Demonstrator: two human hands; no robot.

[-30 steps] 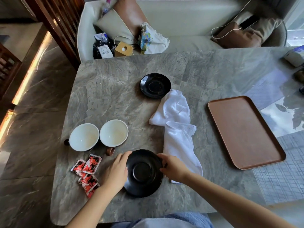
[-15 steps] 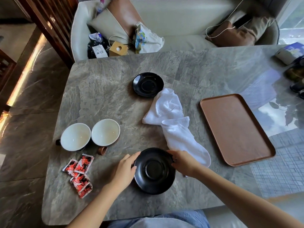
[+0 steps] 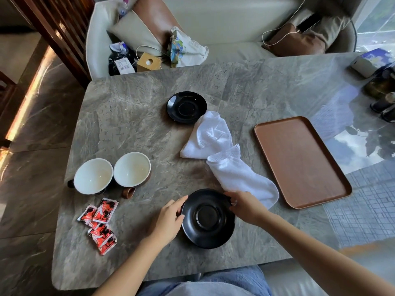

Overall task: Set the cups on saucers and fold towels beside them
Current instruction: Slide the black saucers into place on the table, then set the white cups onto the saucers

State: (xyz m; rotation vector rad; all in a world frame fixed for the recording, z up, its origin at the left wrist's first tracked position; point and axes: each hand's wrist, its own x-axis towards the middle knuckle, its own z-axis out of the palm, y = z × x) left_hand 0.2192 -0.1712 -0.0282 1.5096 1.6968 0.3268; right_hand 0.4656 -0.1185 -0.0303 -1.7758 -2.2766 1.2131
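A black saucer (image 3: 208,218) lies flat on the grey marble table (image 3: 128,116) near the front edge. My left hand (image 3: 168,221) touches its left rim and my right hand (image 3: 245,205) grips its upper right rim. A second black saucer (image 3: 186,107) sits farther back, in the middle. Two white-lined cups stand side by side at the left: a dark one (image 3: 93,176) and a brown one (image 3: 131,169) with its handle toward me. Two crumpled white towels (image 3: 222,154) lie between the saucers, the nearer one touching my right hand.
A brown wooden tray (image 3: 299,161) lies at the right. Several red sachets (image 3: 99,223) lie at the front left. A box and dark bottles (image 3: 382,88) stand at the far right. A sofa with cushions and bags (image 3: 186,48) runs behind the table.
Both hands have slid the near saucer slightly to the right across the table, closer to the towel. Cups, far saucer and towels stay where they were.
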